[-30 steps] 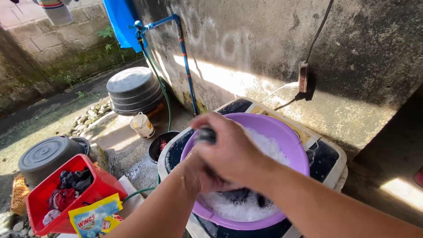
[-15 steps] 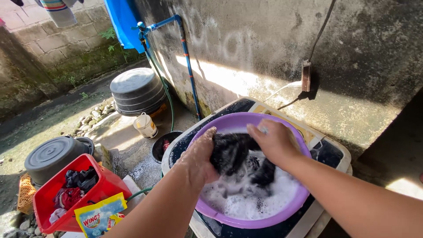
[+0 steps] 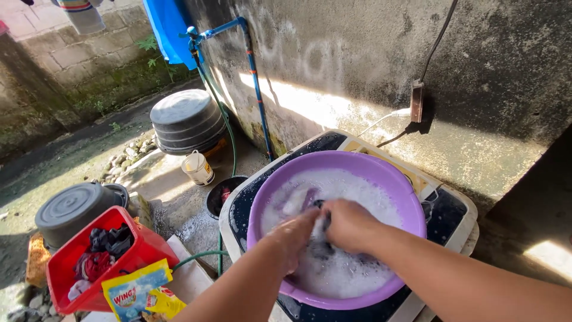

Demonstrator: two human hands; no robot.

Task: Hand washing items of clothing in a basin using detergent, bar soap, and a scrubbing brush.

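Both grips, left hand & right hand, bunch dark wet cloth in foamy round purple basin.

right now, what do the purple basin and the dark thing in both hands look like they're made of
Purple basin: apparently plastic, smooth with a slight sheen and a rolled rim. Dark garment, gripped by left hand and right hand: soaked cloth, bunching limply in suds; fibre unclear.

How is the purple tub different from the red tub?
The purple basin is round and full of white suds; the red bin is boxy and holds dry-looking dark and red clothes. The purple basin sits up on a washing machine with the left hand and right hand inside it; the red bin sits lower, untouched. Both look plastic and hold laundry.
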